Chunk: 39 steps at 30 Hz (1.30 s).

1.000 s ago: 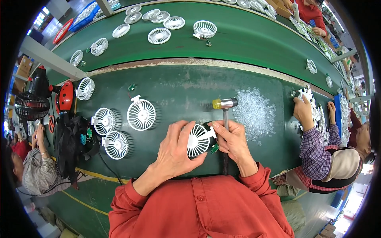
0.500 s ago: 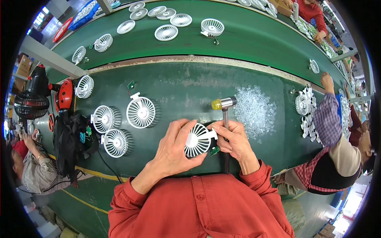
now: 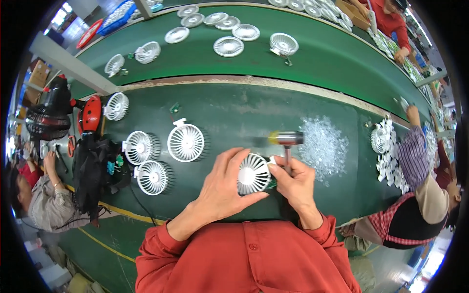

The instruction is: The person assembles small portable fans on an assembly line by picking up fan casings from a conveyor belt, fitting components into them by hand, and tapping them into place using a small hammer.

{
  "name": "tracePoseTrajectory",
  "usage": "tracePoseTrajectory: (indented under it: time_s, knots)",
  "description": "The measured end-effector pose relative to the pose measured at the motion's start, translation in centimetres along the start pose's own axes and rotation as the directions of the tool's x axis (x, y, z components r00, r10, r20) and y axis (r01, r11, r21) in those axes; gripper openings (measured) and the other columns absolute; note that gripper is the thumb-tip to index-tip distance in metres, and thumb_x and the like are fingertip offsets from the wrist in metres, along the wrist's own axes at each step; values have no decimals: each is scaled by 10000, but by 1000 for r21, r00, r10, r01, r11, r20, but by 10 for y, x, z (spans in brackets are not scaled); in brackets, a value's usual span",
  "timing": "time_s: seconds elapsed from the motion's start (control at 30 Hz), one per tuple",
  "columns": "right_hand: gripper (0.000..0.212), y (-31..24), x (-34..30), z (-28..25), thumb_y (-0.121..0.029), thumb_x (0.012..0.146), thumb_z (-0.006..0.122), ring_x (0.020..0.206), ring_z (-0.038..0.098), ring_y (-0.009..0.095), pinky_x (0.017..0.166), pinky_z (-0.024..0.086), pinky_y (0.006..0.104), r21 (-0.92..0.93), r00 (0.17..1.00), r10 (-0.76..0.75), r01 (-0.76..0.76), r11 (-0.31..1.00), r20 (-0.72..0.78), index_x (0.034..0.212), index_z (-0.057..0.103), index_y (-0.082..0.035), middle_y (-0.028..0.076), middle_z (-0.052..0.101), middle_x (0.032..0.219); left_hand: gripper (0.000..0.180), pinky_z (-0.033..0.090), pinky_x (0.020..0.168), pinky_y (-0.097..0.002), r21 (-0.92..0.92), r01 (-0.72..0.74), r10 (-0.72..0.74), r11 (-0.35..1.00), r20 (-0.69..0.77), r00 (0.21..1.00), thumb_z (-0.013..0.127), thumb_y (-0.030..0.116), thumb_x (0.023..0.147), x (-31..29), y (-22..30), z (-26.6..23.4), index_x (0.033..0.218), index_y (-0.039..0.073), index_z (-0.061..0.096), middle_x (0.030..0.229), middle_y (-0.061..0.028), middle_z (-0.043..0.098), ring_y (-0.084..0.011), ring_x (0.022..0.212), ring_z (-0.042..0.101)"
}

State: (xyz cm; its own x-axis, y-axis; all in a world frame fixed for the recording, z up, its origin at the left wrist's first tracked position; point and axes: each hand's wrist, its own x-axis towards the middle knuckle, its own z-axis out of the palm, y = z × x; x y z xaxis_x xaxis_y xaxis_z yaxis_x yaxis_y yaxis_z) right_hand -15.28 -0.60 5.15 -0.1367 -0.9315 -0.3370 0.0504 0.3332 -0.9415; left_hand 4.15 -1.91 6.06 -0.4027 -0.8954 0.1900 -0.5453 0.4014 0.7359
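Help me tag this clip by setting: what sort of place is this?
Probably an assembly line in a factory: white fan cages lie along a long green belt, a heap of clear bits sits on the workbench, and people are at either side.

Near edge of surface (image 3: 234,117), about mid-length: left hand (image 3: 220,183) round a white fan (image 3: 253,174), right hand (image 3: 298,188) at its side tab. Hammer (image 3: 287,137) handle runs into right hand, head above it. Clear bits (image 3: 325,146) heaped toward right edge. Four spare fans (image 3: 185,142) toward left edge, one near far left corner. Belt (image 3: 195,66) beyond far edge bears white discs (image 3: 228,47).
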Motion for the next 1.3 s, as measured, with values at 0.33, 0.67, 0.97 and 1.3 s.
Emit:
tracePoseTrajectory:
  time_s: [0.33,0.67,0.97,1.3]
  knots:
    - [151,-22,11,-1,16,881,686,663,461,41,534,360,218,-129,913,-355,334,934,-204,781,573,25,21,622,926,483,468,876,-443,234,-86,154,968,-291,944,739,115,760,112,-43,-42,1164,-12,508,1086,-204,549,-405,1018,558]
    - [223,-8,-4,-1,-78,1013,499,362,339,41,348,315,209,132,967,-245,234,963,75,1142,630,50,143,626,685,480,457,987,-473,503,338,-111,795,-428,897,646,123,827,174,-214,-126,1274,14,509,1291,-185,521,-402,1194,501]
    - [208,-11,2,7,-99,998,548,362,355,40,341,278,212,83,985,-57,44,996,164,1100,643,56,143,650,707,216,518,858,-490,670,420,-229,612,-358,905,593,124,822,189,-241,-146,979,-5,668,1064,-218,659,-405,998,624]
    - [293,-32,7,13,-149,981,594,385,380,23,341,315,200,78,988,-127,120,990,87,1202,606,43,171,716,965,246,537,632,-386,122,193,-170,974,-172,970,688,305,845,98,-14,-71,863,65,638,731,-104,703,-275,670,698]
